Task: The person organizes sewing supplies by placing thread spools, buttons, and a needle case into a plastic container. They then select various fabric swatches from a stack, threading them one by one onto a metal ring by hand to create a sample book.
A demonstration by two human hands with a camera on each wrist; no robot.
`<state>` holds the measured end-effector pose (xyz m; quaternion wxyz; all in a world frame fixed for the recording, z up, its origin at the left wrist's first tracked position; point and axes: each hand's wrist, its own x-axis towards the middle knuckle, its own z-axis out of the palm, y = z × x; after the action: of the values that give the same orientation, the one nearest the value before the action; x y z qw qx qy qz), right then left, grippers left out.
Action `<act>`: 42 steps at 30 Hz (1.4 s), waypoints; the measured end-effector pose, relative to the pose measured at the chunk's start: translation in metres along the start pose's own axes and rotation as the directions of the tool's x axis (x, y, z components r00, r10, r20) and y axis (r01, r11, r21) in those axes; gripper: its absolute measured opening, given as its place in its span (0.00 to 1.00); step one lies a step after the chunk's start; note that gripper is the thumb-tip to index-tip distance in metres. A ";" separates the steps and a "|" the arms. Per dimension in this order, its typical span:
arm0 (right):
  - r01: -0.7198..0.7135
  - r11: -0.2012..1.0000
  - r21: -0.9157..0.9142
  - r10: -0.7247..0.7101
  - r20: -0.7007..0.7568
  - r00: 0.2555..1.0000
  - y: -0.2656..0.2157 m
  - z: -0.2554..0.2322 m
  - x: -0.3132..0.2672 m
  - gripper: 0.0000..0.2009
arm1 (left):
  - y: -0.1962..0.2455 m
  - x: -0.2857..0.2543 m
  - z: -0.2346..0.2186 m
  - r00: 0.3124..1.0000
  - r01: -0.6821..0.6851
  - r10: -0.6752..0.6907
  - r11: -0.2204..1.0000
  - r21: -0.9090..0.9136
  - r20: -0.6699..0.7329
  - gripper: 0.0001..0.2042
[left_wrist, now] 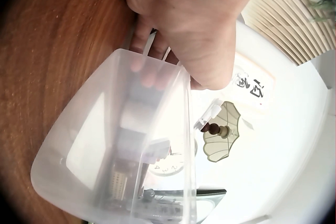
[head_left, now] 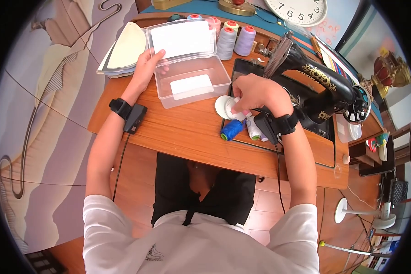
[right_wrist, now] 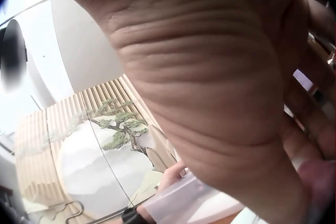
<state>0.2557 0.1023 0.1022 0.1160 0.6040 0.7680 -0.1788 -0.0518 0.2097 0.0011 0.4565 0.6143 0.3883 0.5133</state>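
A clear plastic box [head_left: 194, 96] sits on the wooden table with its hinged lid [head_left: 182, 40] raised and leaning back. My left hand [head_left: 147, 68] grips it at the left corner, the thumb by the lid and the fingers behind the wall, seen through the plastic in the left wrist view. To the right of the box, my right hand [head_left: 266, 93] pinches a white round disc [head_left: 233, 110] between thumb and fingers. Another white disc [head_left: 222, 106] lies partly under it. Just below are a blue thread spool [head_left: 232, 130] and a white thread spool [head_left: 253, 128].
A black sewing machine [head_left: 322, 80] stands right of my right hand. Behind the box are several thread cones [head_left: 245, 41]. Stacked pattern pieces [head_left: 125, 48] lie at the left, and a wall clock [head_left: 299, 9] is at the back.
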 end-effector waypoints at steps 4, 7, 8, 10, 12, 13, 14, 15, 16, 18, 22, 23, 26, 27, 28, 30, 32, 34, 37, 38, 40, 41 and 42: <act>0.186 0.972 0.143 -0.178 -0.062 0.982 0.020 -0.002 0.007 0.14 | -0.003 0.002 -0.002 1.000 0.024 -0.024 0.999 -0.033 -0.001 0.10; 0.288 0.918 0.272 -0.267 -0.114 0.957 0.015 -0.012 -0.001 0.05 | -0.004 0.003 -0.003 1.000 0.000 0.001 0.999 -0.045 0.015 0.12; 0.276 0.903 0.329 -0.240 -0.146 0.960 0.010 -0.015 -0.007 0.05 | -0.001 0.001 0.000 1.000 0.020 -0.020 0.998 -0.056 -0.012 0.12; 0.265 0.882 0.389 -0.209 -0.180 0.961 0.008 -0.016 -0.010 0.04 | 0.001 0.000 0.002 0.999 0.038 -0.040 0.997 -0.067 -0.034 0.11; 0.327 0.882 0.340 -0.267 -0.210 0.940 0.010 -0.017 -0.009 0.04 | -0.001 0.001 -0.001 0.999 0.039 -0.040 0.996 -0.074 -0.010 0.12; 0.328 0.882 0.339 -0.268 -0.212 0.940 0.013 -0.017 -0.008 0.04 | -0.003 0.002 -0.002 0.999 0.037 -0.038 0.997 -0.073 -0.010 0.12; 0.436 0.842 0.318 -0.339 -0.317 0.886 0.015 -0.017 -0.007 0.04 | -0.002 0.002 -0.002 0.999 0.042 -0.043 0.997 -0.065 -0.009 0.12; 0.539 0.794 0.282 -0.406 -0.415 0.814 0.016 -0.018 -0.006 0.04 | -0.002 0.002 -0.002 0.999 0.045 -0.046 0.997 -0.058 -0.012 0.12; 0.542 0.794 0.278 -0.411 -0.412 0.813 0.015 -0.018 -0.005 0.04 | -0.002 0.001 -0.001 0.999 0.043 -0.045 0.997 -0.060 -0.018 0.12; 0.697 0.702 0.145 -0.452 -0.666 0.594 0.004 -0.019 -0.007 0.06 | -0.002 0.001 0.000 0.998 0.053 -0.054 0.997 -0.058 -0.029 0.12; 0.634 0.773 0.023 -0.474 -0.643 0.601 -0.012 0.004 0.011 0.06 | 0.000 0.001 0.001 0.999 0.051 -0.052 0.997 -0.052 -0.011 0.12; 0.635 0.772 0.023 -0.473 -0.647 0.598 -0.012 0.008 0.014 0.06 | -0.002 0.002 0.000 0.999 0.049 -0.049 0.998 -0.050 -0.001 0.12; 0.604 0.796 0.041 -0.472 -0.582 0.662 -0.012 0.015 0.020 0.08 | -0.003 0.001 -0.001 0.999 0.046 -0.046 0.998 -0.047 0.002 0.12; 0.607 0.794 0.037 -0.478 -0.578 0.661 -0.011 0.014 0.019 0.08 | 0.000 -0.001 0.001 0.999 0.044 -0.044 0.998 -0.048 0.003 0.12; 0.602 0.798 0.037 -0.481 -0.561 0.673 -0.009 0.011 0.018 0.08 | 0.003 -0.002 0.003 0.999 0.044 -0.044 0.998 -0.050 -0.002 0.12; 0.596 0.802 0.038 -0.484 -0.543 0.686 -0.006 0.010 0.017 0.08 | 0.005 -0.003 0.004 0.999 0.043 -0.044 0.999 -0.030 -0.016 0.12; 0.556 0.831 0.023 -0.453 -0.554 0.699 -0.003 0.010 0.019 0.07 | 0.003 -0.002 0.002 0.999 0.041 -0.041 0.999 -0.028 -0.007 0.12; 0.562 0.827 -0.010 -0.464 -0.576 0.673 -0.002 0.014 0.023 0.08 | -0.001 0.000 0.000 0.999 0.038 -0.038 0.999 -0.027 0.004 0.12; 0.543 0.838 -0.056 -0.463 -0.601 0.652 -0.001 0.021 0.028 0.08 | -0.004 0.003 -0.002 0.999 0.050 -0.050 0.998 -0.037 0.002 0.12; 0.519 0.852 -0.066 -0.449 -0.603 0.659 -0.001 0.021 0.029 0.08 | -0.004 0.003 -0.002 0.999 0.053 -0.053 0.998 -0.039 0.000 0.12; 0.522 0.849 -0.085 -0.461 -0.601 0.652 -0.001 0.022 0.029 0.09 | -0.005 0.002 -0.003 0.999 0.054 -0.054 0.998 -0.037 -0.001 0.13; 0.523 0.846 -0.101 -0.473 -0.595 0.650 -0.001 0.022 0.029 0.09 | -0.005 0.002 -0.003 0.998 0.060 -0.060 0.998 -0.037 -0.004 0.13; 0.522 0.847 -0.102 -0.472 -0.597 0.648 -0.001 0.022 0.028 0.09 | -0.005 0.003 -0.002 0.998 0.065 -0.066 0.997 -0.038 -0.007 0.13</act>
<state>0.2470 0.1177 0.0708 -0.2113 0.3986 0.8919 -0.0327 -0.0537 0.2146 -0.0028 0.4830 0.5906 0.4003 0.5076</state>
